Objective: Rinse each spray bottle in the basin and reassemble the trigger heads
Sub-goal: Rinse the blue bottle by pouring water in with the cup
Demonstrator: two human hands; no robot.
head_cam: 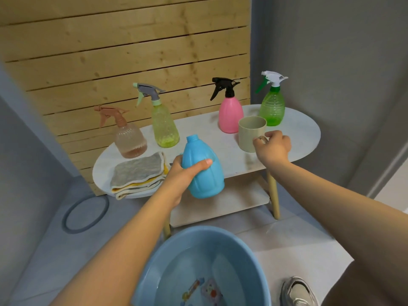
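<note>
**Blue bottle in L hand, R hand on cup handle**

L hand point(181, 171) grips blue spray bottle point(204, 171) w/ no trigger head, neck open, tilted slightly, held in front of the white oval table point(298, 133) edge, above the blue basin point(154, 261). Thumb across bottle front, fingers curled behind. R hand point(273, 146) pinches handle of beige cup point(250, 133), cup standing on table. Behind cup: pink bottle point(230, 115) w/ black head, green bottle point(272, 109) w/ white head. Left side: yellow-green bottle point(165, 127), peach bottle point(130, 138), folded cloths point(138, 173). Water in basin on floor.
</note>
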